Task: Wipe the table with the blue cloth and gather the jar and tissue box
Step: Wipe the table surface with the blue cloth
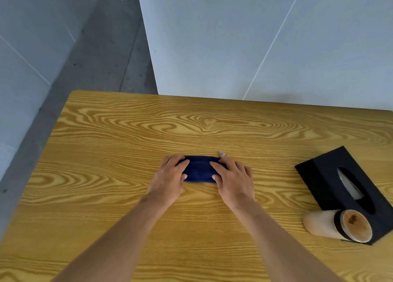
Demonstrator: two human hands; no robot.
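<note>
Overhead, wood-grain table (127, 207) against pale wall panels (212, 37), perhaps concrete floor (95, 58)

cloth ends: both ends of the blue cloth (199, 169) lie under the left hand (170, 176) and right hand (232, 178)
table: the table (127, 137) is cut off at the bottom and right picture edges
tissue box: its near right corner (340, 188) runs off the right edge
scrap: the small pale bit (221, 153) beyond the cloth is too small to tell

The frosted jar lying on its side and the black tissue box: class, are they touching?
Touching. The head view shows the frosted jar on its side, its lid end pressed against the black tissue box's near side with no table showing between them.
</note>
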